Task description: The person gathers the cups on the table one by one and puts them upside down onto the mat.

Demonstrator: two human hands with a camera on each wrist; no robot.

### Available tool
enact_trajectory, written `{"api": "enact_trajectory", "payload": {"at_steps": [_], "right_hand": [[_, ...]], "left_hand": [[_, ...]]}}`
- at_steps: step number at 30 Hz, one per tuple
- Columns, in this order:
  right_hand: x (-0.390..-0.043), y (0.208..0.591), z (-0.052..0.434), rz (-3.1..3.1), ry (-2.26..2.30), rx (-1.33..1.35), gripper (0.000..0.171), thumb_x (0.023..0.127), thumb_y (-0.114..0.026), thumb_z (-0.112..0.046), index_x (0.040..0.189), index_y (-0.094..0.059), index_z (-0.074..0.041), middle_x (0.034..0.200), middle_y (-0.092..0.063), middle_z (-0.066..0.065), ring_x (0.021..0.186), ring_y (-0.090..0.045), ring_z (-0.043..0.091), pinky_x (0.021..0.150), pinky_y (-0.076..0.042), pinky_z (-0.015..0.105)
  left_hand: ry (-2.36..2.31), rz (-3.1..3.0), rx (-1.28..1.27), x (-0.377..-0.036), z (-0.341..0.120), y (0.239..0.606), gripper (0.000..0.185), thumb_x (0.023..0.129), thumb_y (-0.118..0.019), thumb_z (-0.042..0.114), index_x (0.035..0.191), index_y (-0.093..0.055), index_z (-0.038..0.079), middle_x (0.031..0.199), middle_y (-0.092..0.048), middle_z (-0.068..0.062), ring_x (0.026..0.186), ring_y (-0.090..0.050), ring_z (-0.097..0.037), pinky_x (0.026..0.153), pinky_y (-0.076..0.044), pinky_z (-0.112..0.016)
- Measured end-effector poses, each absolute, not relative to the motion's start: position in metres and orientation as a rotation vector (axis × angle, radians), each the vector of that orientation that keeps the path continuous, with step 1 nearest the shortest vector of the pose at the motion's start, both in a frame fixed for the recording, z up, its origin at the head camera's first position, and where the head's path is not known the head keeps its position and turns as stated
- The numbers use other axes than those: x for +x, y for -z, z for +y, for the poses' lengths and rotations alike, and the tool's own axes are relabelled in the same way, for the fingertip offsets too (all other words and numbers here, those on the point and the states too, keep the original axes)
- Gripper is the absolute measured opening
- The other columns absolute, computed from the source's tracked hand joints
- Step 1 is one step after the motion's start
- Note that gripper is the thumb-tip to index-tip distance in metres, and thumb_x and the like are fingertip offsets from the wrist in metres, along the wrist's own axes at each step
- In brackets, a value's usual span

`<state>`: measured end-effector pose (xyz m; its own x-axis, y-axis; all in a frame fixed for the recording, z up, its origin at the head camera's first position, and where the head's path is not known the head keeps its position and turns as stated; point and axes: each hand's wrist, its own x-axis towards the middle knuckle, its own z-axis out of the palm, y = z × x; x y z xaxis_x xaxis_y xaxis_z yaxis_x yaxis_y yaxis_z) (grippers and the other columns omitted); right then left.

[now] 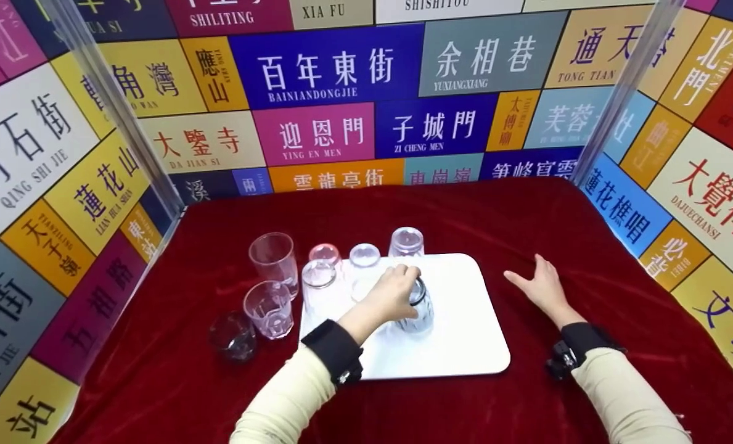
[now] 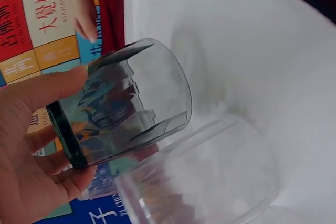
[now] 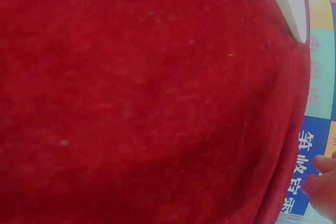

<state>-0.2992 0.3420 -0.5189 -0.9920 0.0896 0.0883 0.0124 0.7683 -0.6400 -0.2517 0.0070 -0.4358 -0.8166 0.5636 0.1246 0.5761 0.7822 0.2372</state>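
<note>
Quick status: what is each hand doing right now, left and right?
Left hand: closed round the dark tinted glass on the white tray.
Right hand: open, fingers spread, holding nothing, over the red cloth.

A tray [image 1: 465, 345] lies at the middle of the bench [image 1: 588, 246]. Four upturned glasses stand in a row along its far-left edge, and a fifth glass [image 1: 417, 308] sits nearer the middle under the left hand [image 1: 394, 293]. Three more glasses stand on the bench left of the tray. The right hand [image 1: 542, 287] rests right of the tray.
</note>
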Motion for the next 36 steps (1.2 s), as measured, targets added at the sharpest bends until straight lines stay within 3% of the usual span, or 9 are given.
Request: {"api": "enact_trajectory", "payload": {"at_steps": [13, 23, 29, 33, 36], "right_hand": [[-0.298, 0.52, 0.341, -2.739, -1.109, -0.049, 0.092, 0.083, -0.063, -0.037, 0.139, -0.012, 0.016, 0.141, -0.017, 0.037, 0.132, -0.014, 0.048, 0.107, -0.016, 0.055], [-0.293, 0.521, 0.343, -2.74, -1.117, -0.053, 0.091, 0.085, -0.061, -0.038, 0.14, -0.01, 0.014, 0.141, -0.018, 0.036, 0.133, -0.014, 0.047, 0.107, -0.016, 0.056], [-0.292, 0.523, 0.341, -2.761, -1.119, -0.061, 0.091, 0.086, -0.059, -0.04, 0.14, -0.009, 0.013, 0.142, -0.019, 0.035, 0.133, -0.013, 0.046, 0.107, -0.015, 0.055], [-0.289, 0.526, 0.343, -2.747, -1.136, -0.064, 0.09, 0.087, -0.059, -0.039, 0.14, -0.009, 0.013, 0.141, -0.02, 0.034, 0.133, -0.014, 0.046, 0.108, -0.015, 0.055], [-0.287, 0.525, 0.346, -2.703, -1.154, -0.061, 0.088, 0.087, -0.059, -0.037, 0.14, -0.011, 0.013, 0.141, -0.021, 0.034, 0.133, -0.015, 0.046, 0.108, -0.015, 0.055]], "left_hand": [[0.26, -2.931, -0.929, -0.257, 0.019, 0.458, 0.056, 0.07, -0.077, 0.016, 0.117, -0.049, 0.006, 0.116, -0.051, -0.012, 0.101, -0.049, -0.027, 0.091, -0.041, -0.034], [0.291, -2.918, -0.928, -0.256, 0.02, 0.466, 0.062, 0.074, -0.075, 0.016, 0.127, -0.046, 0.001, 0.131, -0.044, -0.017, 0.115, -0.047, -0.031, 0.098, -0.04, -0.032], [0.251, -2.824, -0.944, -0.255, 0.012, 0.466, 0.067, 0.076, -0.073, 0.022, 0.133, -0.042, 0.004, 0.134, -0.042, -0.018, 0.119, -0.045, -0.036, 0.101, -0.039, -0.037], [0.514, -2.58, -0.998, -0.256, -0.01, 0.455, 0.061, 0.077, -0.07, 0.013, 0.131, -0.044, 0.0, 0.132, -0.045, -0.022, 0.121, -0.044, -0.037, 0.103, -0.036, -0.041], [0.666, -2.282, -0.971, -0.264, -0.039, 0.438, 0.049, 0.073, -0.066, 0.0, 0.12, -0.053, -0.004, 0.122, -0.053, -0.022, 0.117, -0.047, -0.035, 0.102, -0.036, -0.042]]}}
